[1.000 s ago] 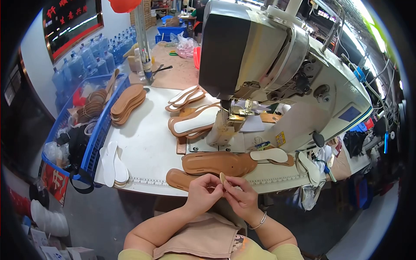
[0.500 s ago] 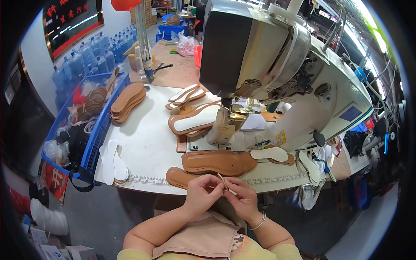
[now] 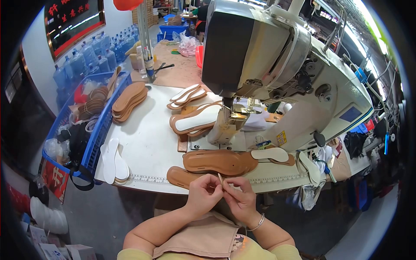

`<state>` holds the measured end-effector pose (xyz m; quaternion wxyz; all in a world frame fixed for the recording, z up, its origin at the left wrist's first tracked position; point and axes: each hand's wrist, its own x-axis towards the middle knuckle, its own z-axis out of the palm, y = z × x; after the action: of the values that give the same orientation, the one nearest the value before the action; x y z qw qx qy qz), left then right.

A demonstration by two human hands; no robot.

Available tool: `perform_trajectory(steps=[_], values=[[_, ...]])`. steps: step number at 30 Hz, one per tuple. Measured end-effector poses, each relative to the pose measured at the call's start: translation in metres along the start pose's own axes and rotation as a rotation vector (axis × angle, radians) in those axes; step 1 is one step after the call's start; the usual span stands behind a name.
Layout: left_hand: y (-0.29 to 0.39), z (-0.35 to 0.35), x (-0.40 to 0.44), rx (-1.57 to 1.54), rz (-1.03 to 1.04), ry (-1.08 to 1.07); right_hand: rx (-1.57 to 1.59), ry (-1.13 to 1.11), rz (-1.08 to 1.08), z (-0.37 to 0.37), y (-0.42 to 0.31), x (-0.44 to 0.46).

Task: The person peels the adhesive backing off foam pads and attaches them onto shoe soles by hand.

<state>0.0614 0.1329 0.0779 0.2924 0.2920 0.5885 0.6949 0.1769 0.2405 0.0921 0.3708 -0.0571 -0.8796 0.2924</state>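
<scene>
Both hands meet in front of the table's near edge, fingers pinched around a thin tan strip point(image 3: 221, 178). My left hand point(image 3: 203, 196) is closed on it from the left, and my right hand point(image 3: 240, 200), with a bracelet at the wrist, grips it from the right. Most of the strip is hidden by the fingers. Just beyond the hands lie brown insoles point(image 3: 208, 163), partly stacked, with another brown insole point(image 3: 180, 177) in front. A white insole piece point(image 3: 269, 154) rests on a brown one to the right.
A sewing machine point(image 3: 268, 56) towers over the white table point(image 3: 143, 147). White-topped insoles point(image 3: 197, 123) sit left of its post. Farther left are a brown insole stack point(image 3: 129, 102), white pieces point(image 3: 115, 162) and a filled blue basket point(image 3: 97, 145). Water jugs point(image 3: 89, 54) line the wall.
The tan strip stands more upright between my fingers, and its pale lower end no longer shows. My right fingers have shifted slightly. The insoles and machine stay put.
</scene>
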Motion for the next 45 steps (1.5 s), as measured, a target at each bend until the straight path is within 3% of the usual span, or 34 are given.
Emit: perform_trajectory(steps=[7,9,11,17,24,31,36,38,41,45], values=[[0.013,0.005,-0.007,0.084,0.070,-0.074,0.334,-0.265,0.441,-0.033,-0.014,0.023],[0.016,0.006,-0.007,0.269,0.279,-0.051,0.299,-0.320,0.509,-0.038,-0.016,0.031],[0.019,0.007,-0.009,0.326,0.321,-0.039,0.232,-0.435,0.556,-0.040,-0.016,0.034],[0.015,0.008,-0.009,0.498,0.461,0.024,0.318,-0.315,0.586,-0.026,-0.010,0.024],[0.011,0.012,-0.009,0.572,0.554,0.058,0.358,-0.334,0.634,-0.030,-0.009,0.022],[0.007,0.012,-0.008,0.567,0.535,0.049,0.469,-0.297,0.726,-0.024,0.002,0.015],[0.013,0.010,-0.007,0.324,0.373,0.002,0.451,-0.274,0.719,-0.024,0.001,0.018],[0.010,0.006,-0.006,0.343,0.376,-0.017,0.249,-0.276,0.579,-0.024,-0.005,0.018],[0.010,0.004,-0.007,0.390,0.400,-0.044,0.200,-0.308,0.486,-0.027,-0.010,0.021],[0.013,0.005,-0.005,0.399,0.403,-0.080,0.252,-0.273,0.507,-0.028,-0.010,0.019]])
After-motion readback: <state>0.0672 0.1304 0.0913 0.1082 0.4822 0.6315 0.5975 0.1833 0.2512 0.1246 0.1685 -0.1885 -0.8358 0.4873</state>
